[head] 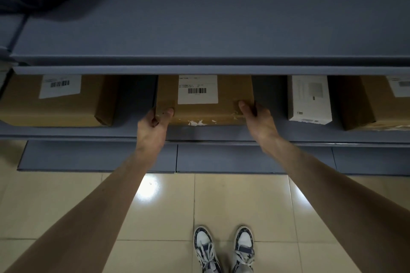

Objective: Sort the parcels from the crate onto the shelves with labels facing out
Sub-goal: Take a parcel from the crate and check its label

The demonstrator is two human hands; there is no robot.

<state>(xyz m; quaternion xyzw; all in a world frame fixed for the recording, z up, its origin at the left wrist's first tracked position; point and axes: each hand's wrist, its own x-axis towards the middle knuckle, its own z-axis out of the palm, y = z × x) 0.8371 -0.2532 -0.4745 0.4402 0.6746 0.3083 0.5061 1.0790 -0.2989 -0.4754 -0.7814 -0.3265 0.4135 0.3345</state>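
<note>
A brown cardboard parcel [228, 93] sits on the lower blue-grey shelf [66, 132], its white barcode label [198, 89] turned toward me. My left hand [153, 126] grips the parcel's lower left corner, thumb on the front face. My right hand [257, 120] grips its lower right corner, thumb on the front and fingers round the side. The parcel's top edge is hidden under the shelf above. No crate is in view.
On the same shelf stand a labelled brown box [55, 102] to the left, a white box [309, 98] to the right, and another brown box [375, 104] at far right. An upper shelf [199, 28] overhangs them. Tiled floor and my shoes [224, 248] lie below.
</note>
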